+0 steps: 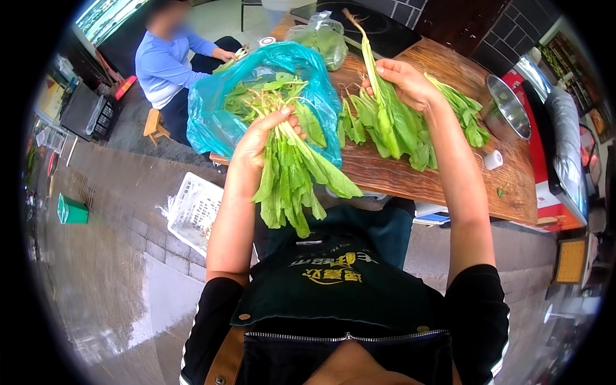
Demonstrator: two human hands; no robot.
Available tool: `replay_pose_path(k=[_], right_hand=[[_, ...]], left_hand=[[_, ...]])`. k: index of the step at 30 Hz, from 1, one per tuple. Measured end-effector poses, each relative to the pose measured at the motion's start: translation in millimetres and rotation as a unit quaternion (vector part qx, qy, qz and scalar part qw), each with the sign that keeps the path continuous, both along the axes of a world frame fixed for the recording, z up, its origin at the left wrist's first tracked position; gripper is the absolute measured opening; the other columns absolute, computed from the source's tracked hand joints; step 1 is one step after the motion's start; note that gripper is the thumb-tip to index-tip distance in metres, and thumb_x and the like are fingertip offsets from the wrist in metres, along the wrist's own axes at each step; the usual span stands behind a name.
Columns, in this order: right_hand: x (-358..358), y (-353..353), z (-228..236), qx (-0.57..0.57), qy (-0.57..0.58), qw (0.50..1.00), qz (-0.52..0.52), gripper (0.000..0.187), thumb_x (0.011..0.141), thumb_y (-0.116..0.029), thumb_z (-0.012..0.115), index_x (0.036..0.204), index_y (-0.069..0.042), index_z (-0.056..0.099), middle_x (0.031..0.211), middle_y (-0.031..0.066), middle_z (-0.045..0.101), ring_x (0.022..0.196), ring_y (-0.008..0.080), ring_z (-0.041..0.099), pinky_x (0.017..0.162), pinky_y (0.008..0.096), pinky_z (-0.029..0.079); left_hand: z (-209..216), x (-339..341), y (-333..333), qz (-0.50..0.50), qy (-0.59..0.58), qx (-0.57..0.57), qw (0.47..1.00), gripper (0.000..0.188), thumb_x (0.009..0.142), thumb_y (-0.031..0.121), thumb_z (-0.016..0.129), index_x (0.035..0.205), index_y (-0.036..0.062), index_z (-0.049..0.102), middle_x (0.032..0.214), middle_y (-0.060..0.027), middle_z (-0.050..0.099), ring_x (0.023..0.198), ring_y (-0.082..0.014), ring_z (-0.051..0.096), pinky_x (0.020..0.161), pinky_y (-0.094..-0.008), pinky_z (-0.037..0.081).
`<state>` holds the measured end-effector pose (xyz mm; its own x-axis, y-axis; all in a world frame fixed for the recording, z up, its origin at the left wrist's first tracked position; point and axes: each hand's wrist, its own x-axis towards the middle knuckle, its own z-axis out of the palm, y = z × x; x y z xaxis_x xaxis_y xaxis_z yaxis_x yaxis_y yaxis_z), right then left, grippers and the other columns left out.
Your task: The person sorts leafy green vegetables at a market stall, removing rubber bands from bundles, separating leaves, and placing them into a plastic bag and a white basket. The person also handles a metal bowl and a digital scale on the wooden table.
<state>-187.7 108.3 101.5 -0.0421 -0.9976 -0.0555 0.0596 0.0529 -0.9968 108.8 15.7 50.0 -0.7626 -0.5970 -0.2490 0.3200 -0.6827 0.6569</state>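
My left hand (260,135) grips a bunch of green leafy vegetables (292,176) by the stalks, the leaves hanging down over the table's near edge. It is just in front of an open blue plastic bag (215,106) holding more greens. My right hand (404,80) holds a single long-stemmed green stalk (378,96), root end pointing away, above a pile of sorted greens (410,131) lying on the wooden table (449,179).
A clear bag of greens (321,38) lies at the table's far end. A metal bowl (507,106) and a small white roll (493,159) sit to the right. A person in a blue top (167,64) sits at far left. A white basket (196,208) stands on the floor.
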Motion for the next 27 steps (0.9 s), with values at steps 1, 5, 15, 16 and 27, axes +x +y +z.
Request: replay_pose_path(k=[1,5,15,16,27], right_hand=[[3,0,4,0.004,-0.017,1.0,-0.012,0.026,0.095,-0.02,0.05,0.11,0.0,0.054,0.095,0.0119,0.064,0.081,0.0138,0.062,0.074,0.0249,0.051],[5,0,3,-0.01,-0.023,0.998,0.056,0.031,0.095,-0.022,0.048,0.114,0.002,0.055,0.091,0.0103,0.065,0.074,0.0112,0.061,0.067,0.0217,0.052],[87,3,-7,0.141,0.007,0.96,0.241,0.038,0.094,-0.036,0.047,0.106,-0.002,0.06,0.077,0.0099,0.066,0.058,0.012,0.058,0.056,0.0225,0.047],[86,-1,-8,0.134,0.044,0.964,0.224,0.037,0.094,-0.035,0.048,0.106,-0.003,0.06,0.077,0.0086,0.065,0.059,0.0118,0.058,0.056,0.0223,0.047],[89,-19,-2,0.06,0.219,0.963,0.143,0.021,0.091,-0.026,0.057,0.087,-0.005,0.058,0.079,-0.002,0.061,0.069,0.0053,0.057,0.06,0.0215,0.049]], left_hand=[[-1,1,-3,0.002,-0.003,-0.002,1.0,0.021,0.079,0.015,0.069,0.094,0.0047,0.06,0.076,-0.0048,0.061,0.069,-0.0182,0.062,0.07,-0.0356,0.054],[-6,2,-10,-0.011,0.012,-0.011,1.0,0.024,0.079,0.015,0.069,0.097,0.0033,0.059,0.079,-0.0046,0.061,0.073,-0.0186,0.062,0.071,-0.0355,0.054],[5,-17,0,-0.038,0.027,-0.111,0.993,0.033,0.08,0.015,0.068,0.108,0.0006,0.058,0.097,-0.0079,0.065,0.081,-0.0131,0.06,0.072,-0.0272,0.052],[5,-16,0,-0.033,0.017,-0.121,0.992,0.031,0.08,0.015,0.068,0.106,0.001,0.059,0.094,-0.0079,0.065,0.079,-0.0131,0.061,0.071,-0.027,0.052],[-8,-19,-5,0.004,-0.031,-0.107,0.994,0.028,0.077,0.014,0.071,0.098,0.0027,0.059,0.085,-0.0062,0.065,0.068,-0.014,0.064,0.059,-0.0266,0.055]])
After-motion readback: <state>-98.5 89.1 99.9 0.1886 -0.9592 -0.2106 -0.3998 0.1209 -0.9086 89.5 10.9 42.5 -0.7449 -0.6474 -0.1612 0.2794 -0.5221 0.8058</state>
